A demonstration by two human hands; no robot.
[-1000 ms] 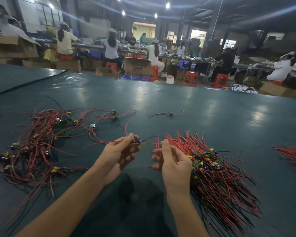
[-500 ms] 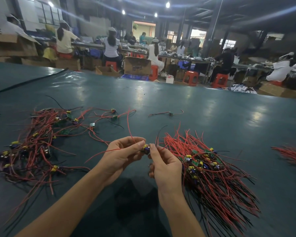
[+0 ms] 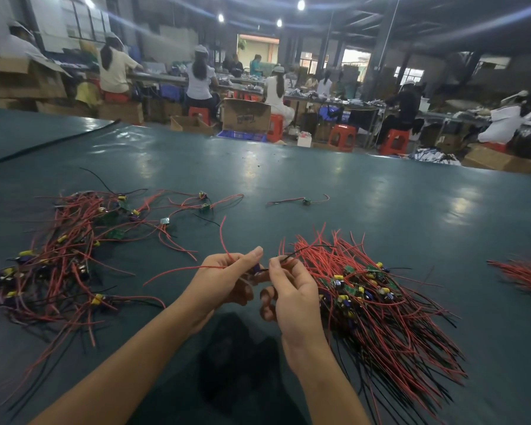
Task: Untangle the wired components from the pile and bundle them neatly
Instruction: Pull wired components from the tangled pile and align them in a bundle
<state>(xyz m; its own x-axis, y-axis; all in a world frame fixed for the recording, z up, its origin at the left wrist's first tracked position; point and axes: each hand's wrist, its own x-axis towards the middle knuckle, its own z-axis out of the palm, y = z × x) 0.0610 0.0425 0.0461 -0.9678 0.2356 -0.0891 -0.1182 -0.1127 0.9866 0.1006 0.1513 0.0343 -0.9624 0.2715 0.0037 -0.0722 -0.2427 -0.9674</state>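
As your left hand (image 3: 227,282) pinches a component (image 3: 256,268), your right hand (image 3: 292,291) pinches its wire (image 3: 304,250), likely straightening it for the bundle (image 3: 380,305).

A single wide-angle view looks from the person's head, forward and down across the dark green table (image 3: 380,210). Both forearms enter from the bottom edge. The left hand (image 3: 224,280) and right hand (image 3: 292,289) meet on a wired component (image 3: 257,269) close under the lens, at lower centre. The table runs away to its far edge in the upper third, and beyond it seated workers (image 3: 200,78) fill the distant top.
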